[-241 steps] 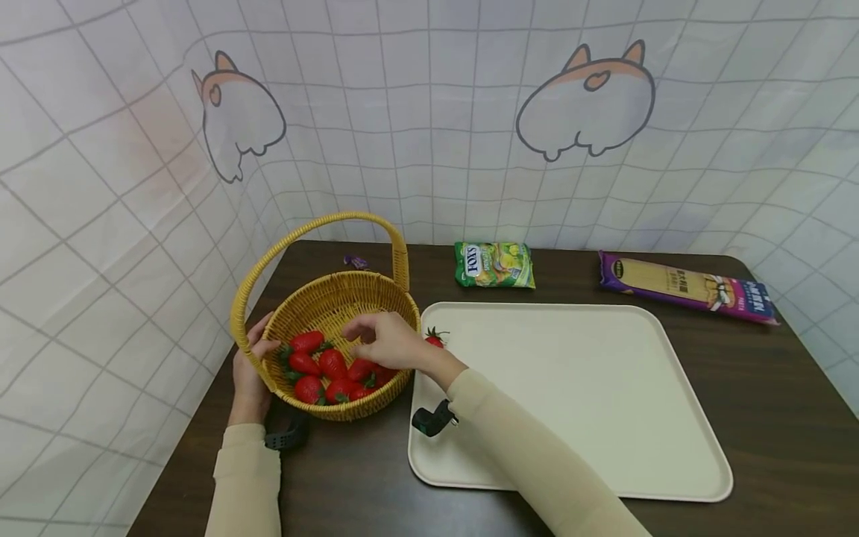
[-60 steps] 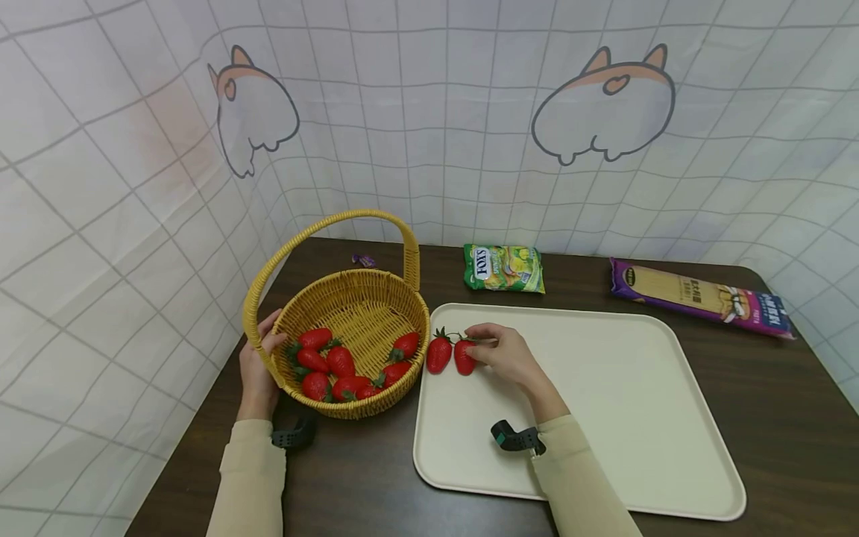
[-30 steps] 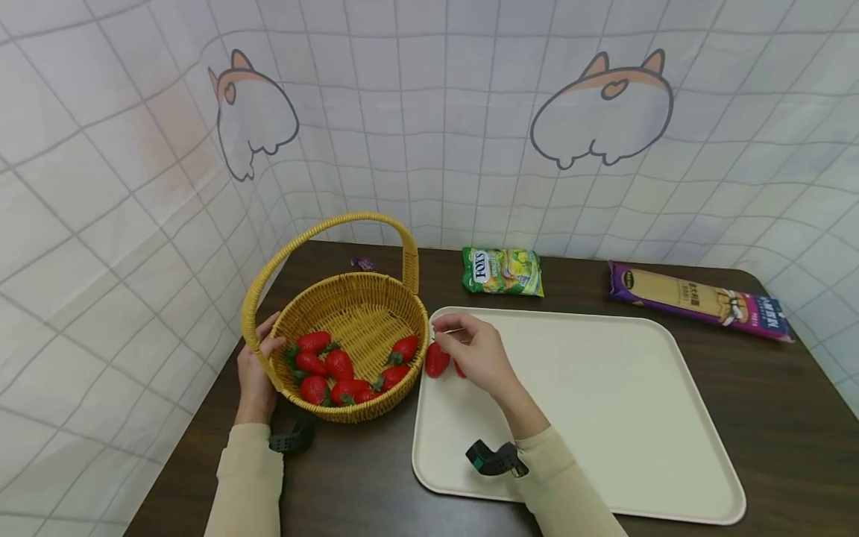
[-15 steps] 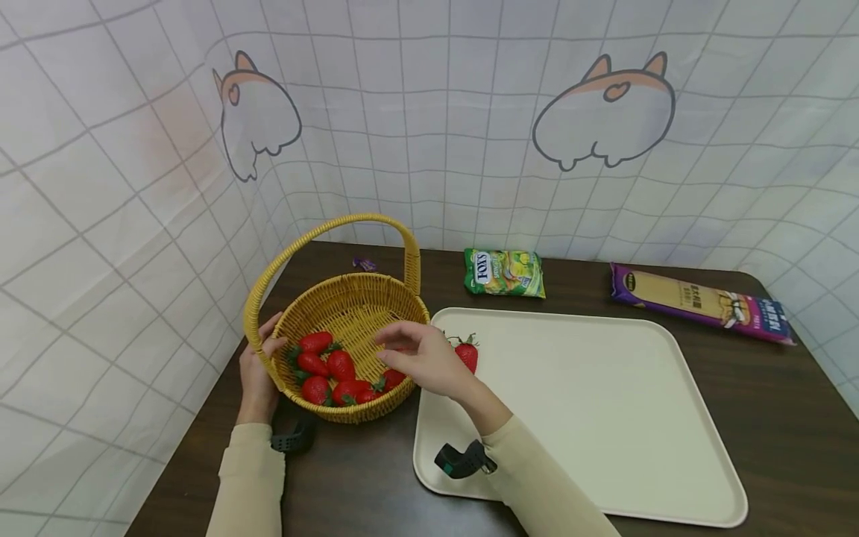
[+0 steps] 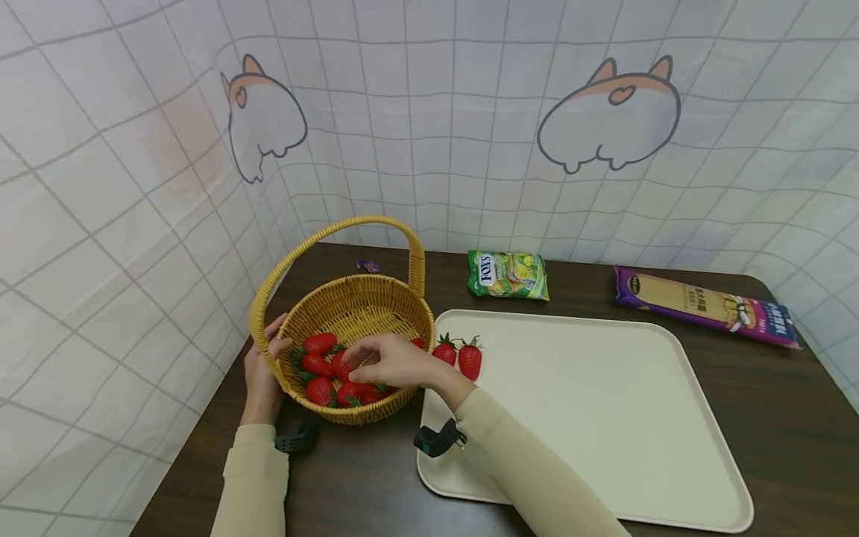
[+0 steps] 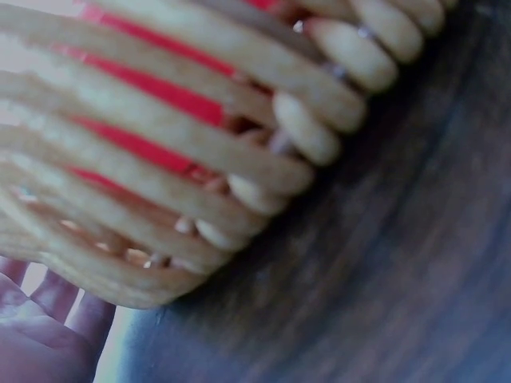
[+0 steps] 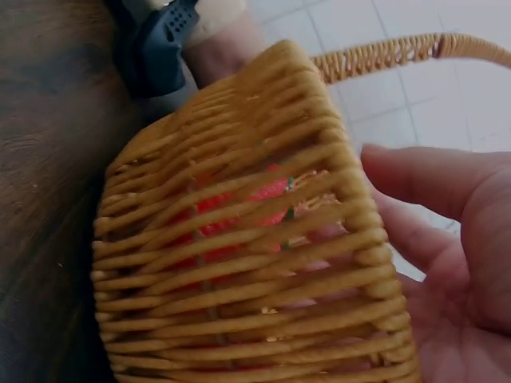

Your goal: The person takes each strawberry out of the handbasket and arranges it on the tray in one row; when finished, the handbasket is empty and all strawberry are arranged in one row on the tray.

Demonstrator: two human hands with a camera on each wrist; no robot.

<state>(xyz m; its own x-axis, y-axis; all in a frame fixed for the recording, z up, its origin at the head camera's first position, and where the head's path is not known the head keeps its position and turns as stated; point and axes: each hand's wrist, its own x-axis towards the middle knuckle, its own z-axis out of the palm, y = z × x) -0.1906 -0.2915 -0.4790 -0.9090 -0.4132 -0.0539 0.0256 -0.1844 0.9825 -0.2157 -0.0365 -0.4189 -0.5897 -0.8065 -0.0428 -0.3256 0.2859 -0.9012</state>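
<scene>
A yellow wicker basket [image 5: 403,410] with a tall arched handle stands at the left of the table, holding several red strawberries [image 5: 321,391]. My left hand [image 5: 260,377] holds the basket's left side, its thumb at the rim. In the left wrist view, part of that hand [image 6: 48,327] shows beside the woven wall. Over the basket, my right hand [image 5: 396,360] reaches in with bent fingers, the tips beside a strawberry [image 5: 340,365]. In the right wrist view, its thumb and fingers are spread apart behind the rim, the tips partly hidden. Two strawberries [image 5: 470,362] lie on the cream tray [image 5: 590,418].
Behind the tray lies a green candy bag [image 5: 508,274]. A purple pasta packet [image 5: 708,307] sits at the back right. A small purple-wrapped item [image 5: 368,266] lies behind the basket. A white grid-patterned curtain [image 5: 470,149] surrounds the dark table [image 5: 356,477].
My right hand has left the second strawberry on the tray beside the first, touched up there near the stems, then moved left into the basket. My left hand stays on the basket.
</scene>
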